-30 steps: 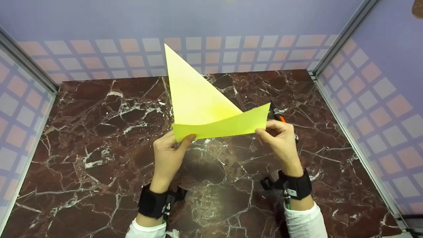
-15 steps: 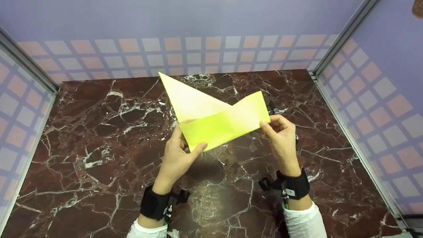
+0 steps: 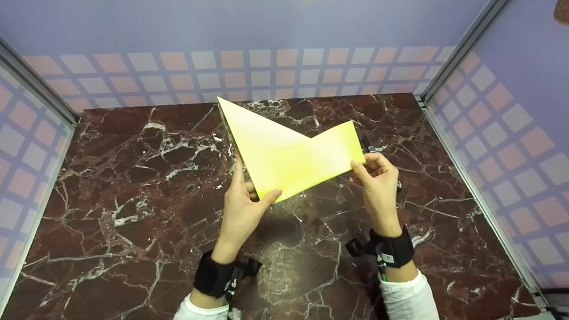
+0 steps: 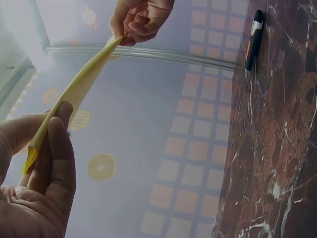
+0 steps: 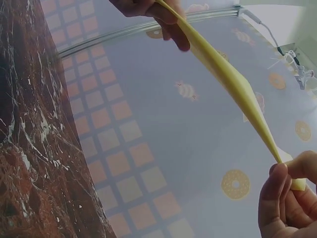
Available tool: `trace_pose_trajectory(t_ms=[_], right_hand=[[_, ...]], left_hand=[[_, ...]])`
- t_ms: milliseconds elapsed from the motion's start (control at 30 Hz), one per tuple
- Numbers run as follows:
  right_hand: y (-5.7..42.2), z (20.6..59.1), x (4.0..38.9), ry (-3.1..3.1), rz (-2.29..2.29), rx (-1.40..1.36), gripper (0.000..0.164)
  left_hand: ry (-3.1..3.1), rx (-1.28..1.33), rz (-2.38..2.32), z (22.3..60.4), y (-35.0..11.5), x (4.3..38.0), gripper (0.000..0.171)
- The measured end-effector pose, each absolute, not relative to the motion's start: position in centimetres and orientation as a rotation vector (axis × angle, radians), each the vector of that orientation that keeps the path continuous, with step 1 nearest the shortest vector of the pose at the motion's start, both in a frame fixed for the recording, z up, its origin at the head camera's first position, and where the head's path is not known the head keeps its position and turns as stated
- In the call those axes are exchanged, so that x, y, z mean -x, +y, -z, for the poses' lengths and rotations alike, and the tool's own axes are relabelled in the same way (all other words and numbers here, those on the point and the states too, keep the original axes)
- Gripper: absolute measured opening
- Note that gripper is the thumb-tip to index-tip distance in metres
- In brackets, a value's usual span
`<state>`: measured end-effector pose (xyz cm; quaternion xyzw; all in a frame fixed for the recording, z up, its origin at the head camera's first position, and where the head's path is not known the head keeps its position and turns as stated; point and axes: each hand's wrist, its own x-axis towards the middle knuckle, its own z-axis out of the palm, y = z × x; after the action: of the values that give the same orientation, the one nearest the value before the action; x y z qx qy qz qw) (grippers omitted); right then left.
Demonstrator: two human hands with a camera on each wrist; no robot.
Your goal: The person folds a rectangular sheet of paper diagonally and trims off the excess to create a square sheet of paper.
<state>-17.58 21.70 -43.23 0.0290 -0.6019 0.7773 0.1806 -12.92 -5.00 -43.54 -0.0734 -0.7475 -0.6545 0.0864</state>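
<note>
A folded sheet of yellow paper [image 3: 293, 160] is held up over the table between both hands. Its left part rises to a sharp point, and a shorter corner stands up at the right. My left hand [image 3: 242, 202] pinches the lower left corner, thumb in front and fingers behind. At the lower right corner, my right hand [image 3: 380, 182] pinches the paper between thumb and curled fingers. In the left wrist view the paper [image 4: 81, 82] appears nearly edge-on, stretched from hand to hand. The right wrist view shows it slightly bowed.
A slim dark tool with an orange part, resembling a utility knife [image 4: 255, 42], lies on the dark red marbled table [image 3: 133, 222], mostly hidden behind my right hand in the head view. Patterned panels [image 3: 284, 26] enclose the table at the back and sides.
The paper has tipped down and turned, its left end coming nearer. The front strip that was folded up now lies against the back part as one face. Both hands keep their grip.
</note>
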Motion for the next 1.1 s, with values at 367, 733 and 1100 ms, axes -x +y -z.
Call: trace_pose_trajectory(t_ms=[367,733,1100], right_hand=[[21.6,43.3,17.7,-1.68,-2.186,-0.062,0.019],[18.9,43.2,16.5,-1.475,-2.709,-0.015,0.024],[17.7,43.4,15.8,-1.642,-2.713,-0.001,0.02]], left_hand=[[-2.279,0.26,1.979,43.6,-4.6,13.0,0.027],[-2.255,0.204,2.015,43.6,-4.0,12.8,0.021],[-2.264,0.295,2.012,43.8,-4.0,12.9,0.024]])
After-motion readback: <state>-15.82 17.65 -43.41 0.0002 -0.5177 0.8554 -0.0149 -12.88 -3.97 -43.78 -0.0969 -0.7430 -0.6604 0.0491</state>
